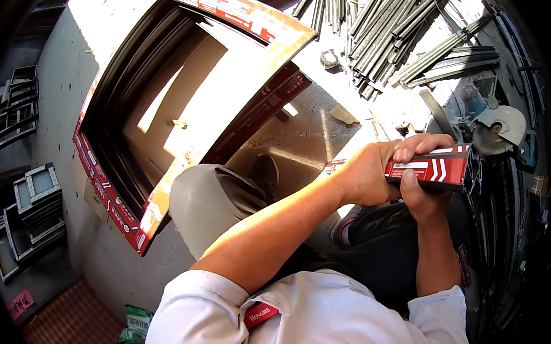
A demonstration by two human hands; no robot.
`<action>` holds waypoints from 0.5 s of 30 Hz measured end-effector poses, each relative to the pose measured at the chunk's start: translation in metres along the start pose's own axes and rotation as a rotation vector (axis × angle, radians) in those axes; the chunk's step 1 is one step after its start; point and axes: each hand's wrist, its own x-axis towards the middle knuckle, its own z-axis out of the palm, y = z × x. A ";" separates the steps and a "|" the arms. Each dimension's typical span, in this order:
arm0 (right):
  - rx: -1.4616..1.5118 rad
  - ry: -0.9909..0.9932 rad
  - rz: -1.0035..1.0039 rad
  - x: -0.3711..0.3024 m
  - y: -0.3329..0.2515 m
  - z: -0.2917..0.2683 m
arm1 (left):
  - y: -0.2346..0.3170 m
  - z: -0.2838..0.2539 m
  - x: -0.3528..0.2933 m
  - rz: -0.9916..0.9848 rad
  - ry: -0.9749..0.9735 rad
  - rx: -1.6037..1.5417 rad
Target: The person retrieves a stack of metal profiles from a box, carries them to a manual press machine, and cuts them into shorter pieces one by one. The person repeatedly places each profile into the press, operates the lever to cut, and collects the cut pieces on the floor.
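Observation:
Both my hands grip a long dark profile (443,169) covered in red-and-white printed film, its cut end pointing to the right. My left hand (373,168) wraps over it, with fingers lying along the top near the end. From below, my right hand (426,200) closes around the same piece, thumb on its near side. The profile's far end runs behind my left wrist and is partly hidden. To the left stands a large rectangular frame (106,202) of dark profiles with red and orange film on its faces, close to my bent knee.
Bundles of dark profile strips (385,37) lie on the sunlit floor ahead. A circular saw (499,132) with a bare blade stands at the right. A roll of tape (330,59) and a cardboard scrap (343,114) lie ahead. Small framed panels (33,220) are stacked at the left.

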 end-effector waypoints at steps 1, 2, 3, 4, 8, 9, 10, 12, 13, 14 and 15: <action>-0.003 0.002 0.006 0.007 0.003 -0.003 | 0.002 0.002 0.005 -0.007 0.038 -0.076; -0.007 0.006 0.012 0.015 0.005 -0.005 | 0.004 0.001 0.009 -0.058 0.073 -0.100; -0.030 0.020 0.021 0.023 0.006 -0.008 | 0.006 0.001 0.015 -0.074 0.074 -0.129; -0.039 0.046 0.034 0.030 0.007 -0.011 | 0.007 0.001 0.023 -0.086 0.073 -0.150; 0.027 0.051 0.031 0.062 0.013 -0.032 | 0.014 -0.008 0.053 -0.147 0.095 -0.021; 0.036 0.076 0.048 0.066 0.015 -0.036 | 0.012 -0.009 0.059 -0.169 0.076 0.008; 0.038 0.103 0.060 0.070 0.016 -0.041 | 0.015 -0.010 0.067 -0.184 0.051 0.037; 0.075 0.130 0.094 0.077 0.014 -0.049 | 0.022 -0.010 0.077 -0.232 0.029 0.028; 0.093 0.138 0.110 0.080 0.010 -0.053 | 0.024 -0.008 0.081 -0.222 0.035 0.048; 0.110 0.174 0.161 0.084 0.004 -0.056 | 0.027 -0.005 0.083 -0.213 0.042 0.068; 0.139 0.214 0.187 0.087 -0.003 -0.061 | 0.032 -0.003 0.087 -0.235 0.029 0.108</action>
